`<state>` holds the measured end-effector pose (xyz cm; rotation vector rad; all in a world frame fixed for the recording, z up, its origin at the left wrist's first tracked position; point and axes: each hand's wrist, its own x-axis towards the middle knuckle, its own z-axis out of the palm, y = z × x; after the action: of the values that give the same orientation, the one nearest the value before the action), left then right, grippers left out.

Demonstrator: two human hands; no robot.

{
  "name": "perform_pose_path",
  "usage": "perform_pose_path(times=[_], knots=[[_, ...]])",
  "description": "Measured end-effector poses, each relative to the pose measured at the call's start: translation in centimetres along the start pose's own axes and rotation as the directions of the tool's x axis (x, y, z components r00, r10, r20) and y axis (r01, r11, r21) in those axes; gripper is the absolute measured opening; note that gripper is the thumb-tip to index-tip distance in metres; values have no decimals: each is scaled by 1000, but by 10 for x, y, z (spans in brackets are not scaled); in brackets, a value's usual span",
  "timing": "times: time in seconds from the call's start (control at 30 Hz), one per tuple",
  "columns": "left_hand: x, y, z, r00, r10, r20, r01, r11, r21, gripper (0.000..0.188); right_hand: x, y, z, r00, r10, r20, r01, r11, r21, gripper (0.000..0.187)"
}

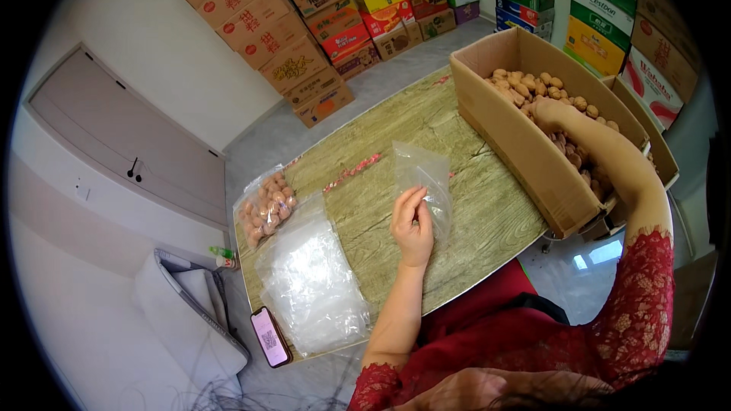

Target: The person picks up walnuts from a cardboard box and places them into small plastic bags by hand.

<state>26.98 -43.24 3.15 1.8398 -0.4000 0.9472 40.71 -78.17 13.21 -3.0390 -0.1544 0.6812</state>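
My left hand [413, 232] pinches a clear plastic bag [420, 164] above the middle of the wood-patterned table. The bag looks flat, with no walnuts visible in it. On the right, my right hand [551, 113] reaches down among the walnuts [575, 156] in a large open cardboard box [502, 148]. Its fingers are mostly hidden, so I cannot make out whether they grip any nuts. At the table's left edge lies a clear bag filled with walnuts [266, 205]. A stack of flat clear bags [312, 281] is spread beside it, left of my left forearm.
A phone [271, 337] with a lit screen lies at the table's near left corner. Red printed strips [352, 172] mark the tabletop [365, 217]. Stacked cartons [304, 68] line the far wall, with more at right. A grey folded mat-like item [190, 312] stands left of the table.
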Motion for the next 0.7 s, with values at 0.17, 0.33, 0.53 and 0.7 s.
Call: perform_pose_path(times=[0.17,0.33,0.53,0.7], knots=[[3,12,-4,983,-174,56,178,982,-66,37,4,12,17,948,-123,-293,95,990,-106,49],[4,9,-6,985,-168,27,168,986,-9,52,-15,-5,-11,999,50,-22,-43,972,229,44],[11,7,-11,997,72,-20,-69,989,128,56,-15,-6,-10,995,96,-24,-89,972,219,38],[14,21,-14,991,104,82,-118,975,190,56,-23,16,-22,990,-80,-120,110,956,273,39]])
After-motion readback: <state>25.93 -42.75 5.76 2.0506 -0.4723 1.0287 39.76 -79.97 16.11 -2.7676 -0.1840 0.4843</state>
